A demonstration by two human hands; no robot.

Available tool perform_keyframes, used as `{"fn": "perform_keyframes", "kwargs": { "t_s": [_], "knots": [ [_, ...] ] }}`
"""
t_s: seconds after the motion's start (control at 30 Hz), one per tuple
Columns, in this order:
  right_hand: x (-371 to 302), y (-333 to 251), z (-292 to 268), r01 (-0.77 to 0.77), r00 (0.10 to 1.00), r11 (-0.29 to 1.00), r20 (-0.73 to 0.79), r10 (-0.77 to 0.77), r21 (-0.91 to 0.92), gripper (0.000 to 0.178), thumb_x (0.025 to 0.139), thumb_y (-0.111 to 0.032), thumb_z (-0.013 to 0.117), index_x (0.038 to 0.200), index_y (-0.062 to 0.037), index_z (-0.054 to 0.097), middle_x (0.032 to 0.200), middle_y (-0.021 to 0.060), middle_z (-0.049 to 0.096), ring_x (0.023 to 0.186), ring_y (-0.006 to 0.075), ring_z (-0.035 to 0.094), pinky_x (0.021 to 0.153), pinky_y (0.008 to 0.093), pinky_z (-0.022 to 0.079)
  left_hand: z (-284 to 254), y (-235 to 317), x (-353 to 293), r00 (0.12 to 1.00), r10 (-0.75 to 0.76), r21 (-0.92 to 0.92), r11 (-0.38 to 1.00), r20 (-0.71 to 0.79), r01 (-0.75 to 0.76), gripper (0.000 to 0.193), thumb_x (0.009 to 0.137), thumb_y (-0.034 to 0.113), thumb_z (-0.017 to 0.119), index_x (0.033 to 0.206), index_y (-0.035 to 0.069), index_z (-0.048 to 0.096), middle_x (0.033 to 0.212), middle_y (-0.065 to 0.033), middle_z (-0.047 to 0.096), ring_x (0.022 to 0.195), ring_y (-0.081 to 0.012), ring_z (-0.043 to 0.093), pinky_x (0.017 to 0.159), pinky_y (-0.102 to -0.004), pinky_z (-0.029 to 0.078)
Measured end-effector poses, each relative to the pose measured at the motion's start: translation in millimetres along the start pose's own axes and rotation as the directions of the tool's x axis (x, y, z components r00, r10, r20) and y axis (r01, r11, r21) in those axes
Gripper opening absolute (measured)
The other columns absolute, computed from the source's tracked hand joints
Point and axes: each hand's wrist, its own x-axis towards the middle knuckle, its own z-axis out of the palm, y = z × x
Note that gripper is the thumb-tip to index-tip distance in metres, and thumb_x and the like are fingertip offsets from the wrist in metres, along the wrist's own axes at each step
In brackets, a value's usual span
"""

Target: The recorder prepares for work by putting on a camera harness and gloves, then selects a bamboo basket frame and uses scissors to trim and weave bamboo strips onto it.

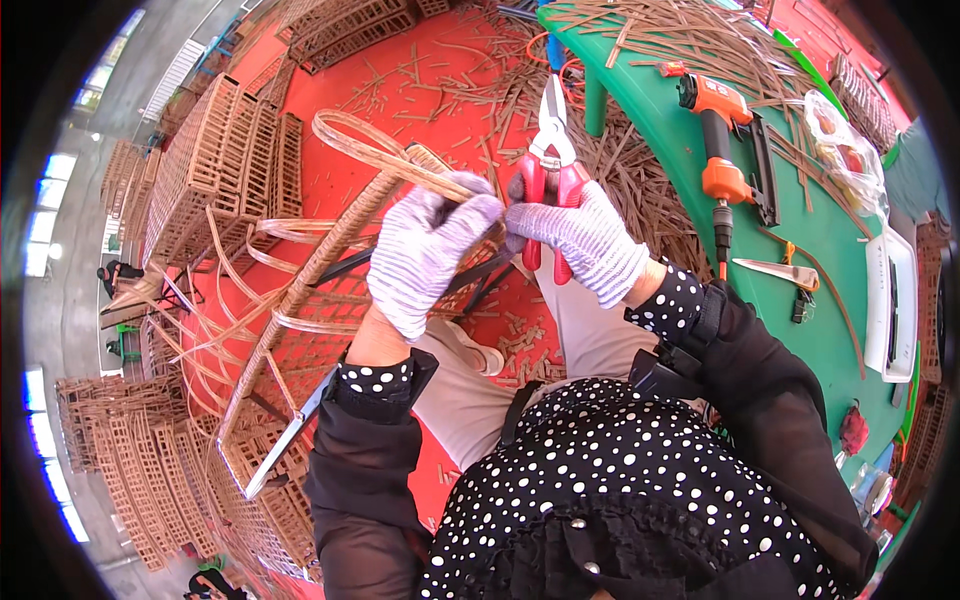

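My left hand (428, 255), in a striped knit glove, pinches a looped tan rattan strand (365, 150) at the upper end of a partly woven wicker frame (325, 250). Loose strands (215, 330) trail off the frame's left side. Close beside it, my gloved right hand (592, 245) is closed around the red handles of hand shears (552, 130), whose metal blades point up and away from me. The fingertips of both hands almost meet. Part of the frame lies hidden behind my left hand and forearm.
A green table (655, 115) at right bears an orange-black nail gun (722, 140), scissors (775, 272), a white tray (888, 300), a plastic bag (845, 155) and brown strips. Offcuts (640, 190) litter the red floor (370, 90). Woven brown panels (205, 160) stand stacked at left.
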Motion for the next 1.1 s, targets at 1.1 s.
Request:
{"fn": "perform_keyframes", "kwargs": {
  "t_s": [1.1],
  "knots": [
    [-38.8, 23.5, -1.4, -0.110, 0.992, 0.975, 0.036, 0.118, -0.191, 0.036, 0.072, -0.035, 0.066, 0.087, -0.0038, 0.057, 0.074, 0.0064, 0.056, 0.073, 0.0159, 0.054, 0.067, 0.0303, 0.043, -5.9, -9.1, -0.7, 0.989, -0.103, -0.198, 0.977, -0.109, 0.080, 0.023, 0.082, 0.019, 0.057, 0.092, -0.001, 0.057, 0.072, -0.0062, 0.060, 0.066, -0.0129, 0.058, 0.063, -0.0254, 0.047]
  ]
}}
